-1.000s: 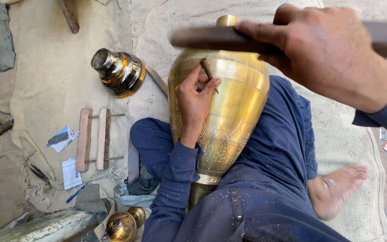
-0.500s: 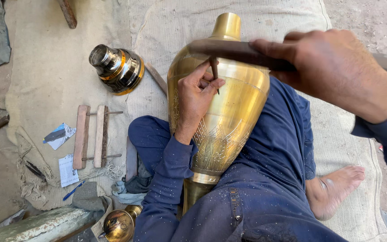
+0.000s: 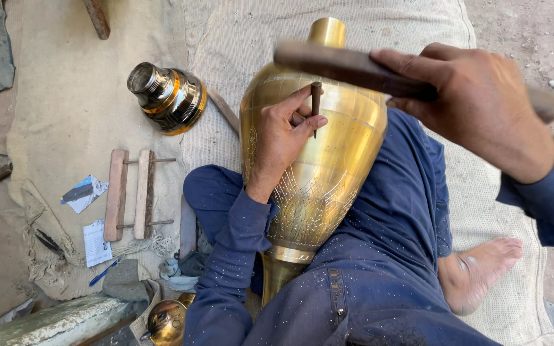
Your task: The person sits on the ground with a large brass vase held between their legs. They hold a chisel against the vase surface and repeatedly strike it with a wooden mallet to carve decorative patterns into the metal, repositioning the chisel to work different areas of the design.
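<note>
So the big brass vase (image 3: pixel 318 173) is lying across the person's lap, narrow neck pointing away, engraved patterns showing on its lower body. The left hand (image 3: pixel 283 138) is resting on it, pinching a small metal punch (image 3: pixel 315 102) with its tip against the brass. The right hand (image 3: pixel 476 106) is gripping a dark wooden mallet (image 3: pixel 347 64) that's sitting right over the punch's top. Off on the cloth there's a smaller brass piece (image 3: pixel 165 96) lying on its side, plus a little wooden frame (image 3: pixel 133 192) near it.
</note>
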Action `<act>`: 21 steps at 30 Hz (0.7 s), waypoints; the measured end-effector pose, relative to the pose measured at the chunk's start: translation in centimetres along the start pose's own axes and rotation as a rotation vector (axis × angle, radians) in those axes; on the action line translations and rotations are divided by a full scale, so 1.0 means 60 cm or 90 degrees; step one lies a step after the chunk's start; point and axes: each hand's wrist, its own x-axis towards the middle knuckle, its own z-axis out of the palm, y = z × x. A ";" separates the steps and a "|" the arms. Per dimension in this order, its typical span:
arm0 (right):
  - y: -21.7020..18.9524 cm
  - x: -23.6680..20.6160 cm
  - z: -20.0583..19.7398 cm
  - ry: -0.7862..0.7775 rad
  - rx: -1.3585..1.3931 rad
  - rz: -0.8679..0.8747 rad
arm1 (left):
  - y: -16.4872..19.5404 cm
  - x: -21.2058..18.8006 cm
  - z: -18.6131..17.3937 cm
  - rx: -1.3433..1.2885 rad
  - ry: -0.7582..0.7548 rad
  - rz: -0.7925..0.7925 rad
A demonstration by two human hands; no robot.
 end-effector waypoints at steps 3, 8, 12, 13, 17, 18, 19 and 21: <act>-0.001 -0.005 0.002 -0.092 -0.023 0.003 | -0.002 -0.001 -0.001 0.004 -0.016 -0.004; -0.001 -0.011 0.007 -0.025 0.100 0.000 | -0.001 -0.002 -0.003 0.044 -0.037 0.003; 0.001 -0.013 0.012 -0.012 0.102 0.024 | 0.002 -0.001 -0.005 0.030 -0.048 0.015; 0.001 -0.014 0.012 -0.017 0.124 0.015 | 0.003 -0.002 -0.004 0.028 -0.047 0.011; -0.003 -0.016 0.012 -0.020 0.122 0.032 | 0.005 -0.005 -0.006 0.027 -0.061 -0.004; -0.004 -0.016 0.012 -0.019 0.100 0.046 | 0.005 -0.006 -0.007 0.022 -0.054 0.004; -0.005 -0.016 0.012 0.007 0.162 0.016 | 0.005 -0.008 -0.007 0.014 -0.048 0.008; -0.008 -0.015 0.012 0.064 0.283 -0.043 | 0.006 -0.009 -0.007 0.013 -0.045 0.008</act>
